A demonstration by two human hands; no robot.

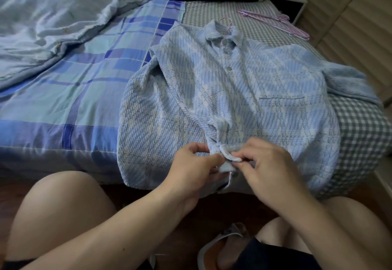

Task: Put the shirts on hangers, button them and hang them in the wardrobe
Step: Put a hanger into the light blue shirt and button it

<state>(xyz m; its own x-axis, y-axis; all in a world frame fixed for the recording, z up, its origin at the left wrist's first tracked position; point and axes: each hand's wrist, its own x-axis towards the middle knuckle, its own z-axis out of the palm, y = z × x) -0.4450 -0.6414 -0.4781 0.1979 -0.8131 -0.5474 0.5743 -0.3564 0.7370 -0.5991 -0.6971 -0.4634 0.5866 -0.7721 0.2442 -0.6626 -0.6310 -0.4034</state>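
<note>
Checked bedding on the bed [265, 13] carries the shirt [222, 91] flat at its near edge. Left hand [197, 163] and right hand [265, 168] pinch the hem placket, likely to button it.

A pale blue-and-white woven plaid shirt [233, 91] lies front-up on the bed, upper buttons fastened (pink wire hanger [228, 22] at its collar).

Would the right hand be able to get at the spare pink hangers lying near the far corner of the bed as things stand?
Probably not right away. The right hand and left hand are both pinching the shirt placket near its hem, while the pink hangers lie beyond the shirt; nothing blocks the path once it lets go.
</note>
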